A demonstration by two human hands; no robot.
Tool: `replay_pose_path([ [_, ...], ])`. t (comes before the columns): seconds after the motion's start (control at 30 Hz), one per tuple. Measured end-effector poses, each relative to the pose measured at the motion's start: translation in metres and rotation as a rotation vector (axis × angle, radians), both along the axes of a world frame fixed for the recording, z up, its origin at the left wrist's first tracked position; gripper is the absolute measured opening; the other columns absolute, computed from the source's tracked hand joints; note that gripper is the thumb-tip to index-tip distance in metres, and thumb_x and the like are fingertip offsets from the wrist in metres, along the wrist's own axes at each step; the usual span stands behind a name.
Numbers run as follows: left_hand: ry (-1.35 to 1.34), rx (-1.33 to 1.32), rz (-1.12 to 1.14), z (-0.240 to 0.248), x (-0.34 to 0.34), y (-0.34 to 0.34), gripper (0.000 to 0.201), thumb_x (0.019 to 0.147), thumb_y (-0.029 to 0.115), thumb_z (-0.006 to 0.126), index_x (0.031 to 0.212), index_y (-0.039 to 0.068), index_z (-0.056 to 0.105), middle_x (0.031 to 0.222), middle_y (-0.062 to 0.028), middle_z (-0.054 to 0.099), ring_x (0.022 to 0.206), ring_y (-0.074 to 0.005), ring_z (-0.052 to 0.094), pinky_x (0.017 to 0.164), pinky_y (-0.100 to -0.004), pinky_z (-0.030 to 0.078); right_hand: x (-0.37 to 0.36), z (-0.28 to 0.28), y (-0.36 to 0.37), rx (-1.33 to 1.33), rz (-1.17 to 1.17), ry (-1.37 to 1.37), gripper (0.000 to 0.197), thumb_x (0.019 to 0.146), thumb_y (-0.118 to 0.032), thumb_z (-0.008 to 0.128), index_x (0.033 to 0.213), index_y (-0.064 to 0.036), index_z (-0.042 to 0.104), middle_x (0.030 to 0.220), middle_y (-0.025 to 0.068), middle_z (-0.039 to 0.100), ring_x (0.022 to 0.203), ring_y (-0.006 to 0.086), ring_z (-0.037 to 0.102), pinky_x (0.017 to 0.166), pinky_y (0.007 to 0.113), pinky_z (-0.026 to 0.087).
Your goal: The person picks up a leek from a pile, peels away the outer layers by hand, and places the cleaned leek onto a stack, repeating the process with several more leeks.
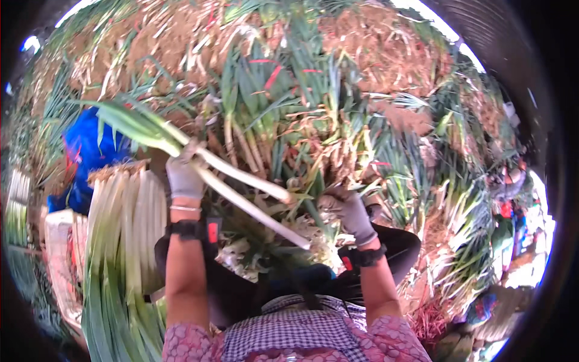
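Head view: left hand (186, 175), closed round two leek-like stalks (247, 175), lower ends toward right hand (345, 210); latter's fingers curled, hold unclear to me. Risk, I judge: slack left grip, stalk slipping.

A dark ribbed sheet (497, 27) spans the upper right; from here I can't tell whether it is wall or roof. Daylight (426, 13) glares white along its edge, and again at the far right. Brown and green leafy heaps (386, 45) hide the floor at the back, brightly lit. Off to the left sits crumpled blue plastic (91, 145).
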State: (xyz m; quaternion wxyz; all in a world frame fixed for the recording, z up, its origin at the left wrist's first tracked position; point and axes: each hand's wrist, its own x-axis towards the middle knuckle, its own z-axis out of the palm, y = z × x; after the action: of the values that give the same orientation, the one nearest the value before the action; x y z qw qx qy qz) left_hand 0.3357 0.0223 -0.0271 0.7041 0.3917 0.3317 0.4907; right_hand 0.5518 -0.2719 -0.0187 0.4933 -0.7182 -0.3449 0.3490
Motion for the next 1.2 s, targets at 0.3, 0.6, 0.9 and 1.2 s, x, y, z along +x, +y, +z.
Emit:
replay_pose_path([
  [0.3, 0.009, -0.003, -0.055, 0.007, 0.023, -0.025, 0.021, 0.086, 0.019, 0.07, 0.092, 0.004, 0.058, 0.076, -0.004, 0.059, 0.056, -0.0092, 0.051, 0.048, -0.0253, 0.045, -0.065, 0.013, 0.11, 0.201, 0.221, -0.467, 0.029, 0.07, -0.017, 0.076, 0.092, -0.0052, 0.06, 0.083, 0.0128, 0.062, 0.076, 0.0302, 0.062, 0.068, 0.037, 0.047],
  [0.6, 0.055, -0.033, -0.08, 0.006, 0.016, -0.019, 0.018, 0.085, 0.015, 0.07, 0.089, 0.001, 0.062, 0.072, -0.003, 0.058, 0.054, -0.0106, 0.052, 0.047, -0.0256, 0.043, -0.088, 0.0, 0.11, 0.276, 0.232, -0.533, 0.02, 0.073, -0.012, 0.074, 0.081, -0.0035, 0.057, 0.075, 0.0119, 0.061, 0.069, 0.0288, 0.062, 0.061, 0.036, 0.048],
  [0.9, 0.171, -0.049, -0.073, -0.002, 0.03, -0.026, 0.016, 0.079, 0.012, 0.075, 0.078, -0.001, 0.065, 0.062, -0.0014, 0.057, 0.046, -0.0091, 0.048, 0.042, -0.0239, 0.038, -0.081, 0.015, 0.098, 0.335, 0.414, -0.642, 0.015, 0.072, -0.008, 0.069, 0.079, -0.0059, 0.055, 0.07, 0.0087, 0.059, 0.065, 0.0287, 0.061, 0.059, 0.036, 0.048],
  [1.2, 0.175, -0.039, 0.106, 0.013, 0.019, 0.007, 0.013, 0.08, 0.01, 0.073, 0.082, 0.001, 0.064, 0.065, -0.0006, 0.057, 0.046, -0.009, 0.049, 0.04, -0.0238, 0.039, -0.067, -0.047, 0.005, 0.06, 0.859, -0.527, 0.015, 0.077, -0.021, 0.067, 0.086, -0.0111, 0.061, 0.064, 0.0035, 0.054, 0.06, 0.0234, 0.061, 0.059, 0.038, 0.049],
])
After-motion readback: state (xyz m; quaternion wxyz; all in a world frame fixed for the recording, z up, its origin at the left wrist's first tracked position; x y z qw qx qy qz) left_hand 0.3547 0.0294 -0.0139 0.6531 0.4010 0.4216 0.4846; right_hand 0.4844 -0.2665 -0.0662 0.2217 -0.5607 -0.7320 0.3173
